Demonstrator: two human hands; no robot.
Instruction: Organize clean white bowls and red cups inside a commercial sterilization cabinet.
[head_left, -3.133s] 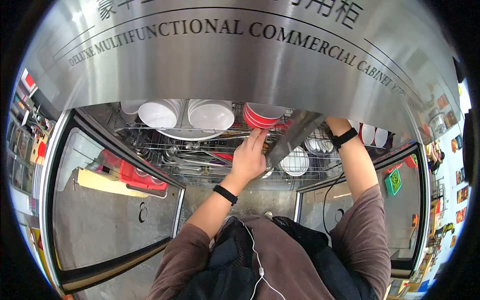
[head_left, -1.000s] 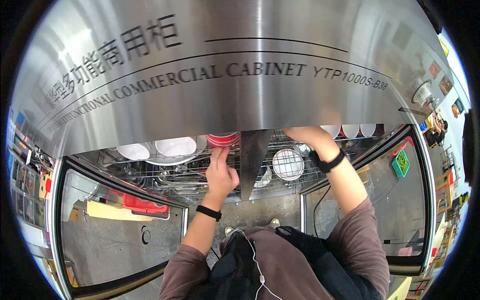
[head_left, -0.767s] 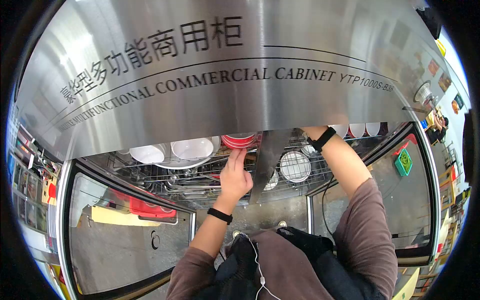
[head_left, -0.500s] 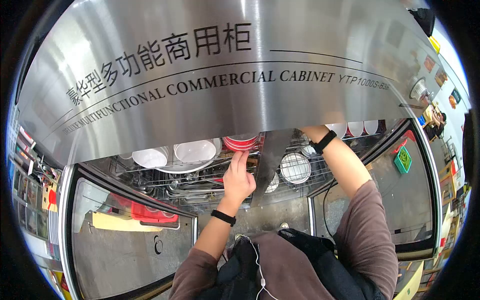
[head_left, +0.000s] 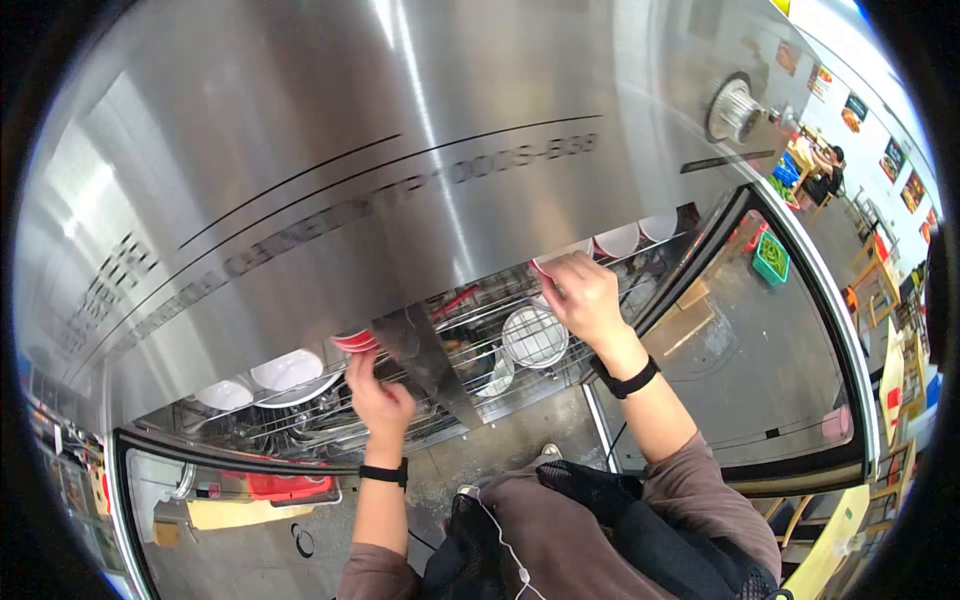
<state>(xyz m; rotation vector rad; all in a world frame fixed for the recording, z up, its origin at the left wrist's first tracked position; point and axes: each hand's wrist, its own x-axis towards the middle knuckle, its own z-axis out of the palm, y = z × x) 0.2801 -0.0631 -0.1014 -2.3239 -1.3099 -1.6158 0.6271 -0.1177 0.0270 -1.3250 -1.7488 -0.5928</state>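
A steel cabinet (head_left: 300, 130) stands in front of me with its glass doors open. On the left side of its upper rack, my left hand (head_left: 378, 395) touches a stack of red bowls (head_left: 354, 341), its fingertips at the underside. White bowls (head_left: 288, 370) sit left of that stack. Farther right, my right hand (head_left: 585, 298) has its fingers bent round the edge of a red-rimmed bowl (head_left: 548, 262). More red-and-white bowls (head_left: 617, 240) stand on edge beside it. Below, white plates (head_left: 535, 337) rest on a wire rack.
The open right door (head_left: 800, 330) and left door (head_left: 120, 500) flank me. Beyond the right one is a green basket (head_left: 771, 258) of green vegetables. A red tray (head_left: 290, 487) shows through the left door. Another person (head_left: 826, 172) sits far right.
My view has turned to the right. My right hand, before partly hidden behind the cabinet's front, now shows at the red-rimmed bowl. My left hand stays at the red stack.
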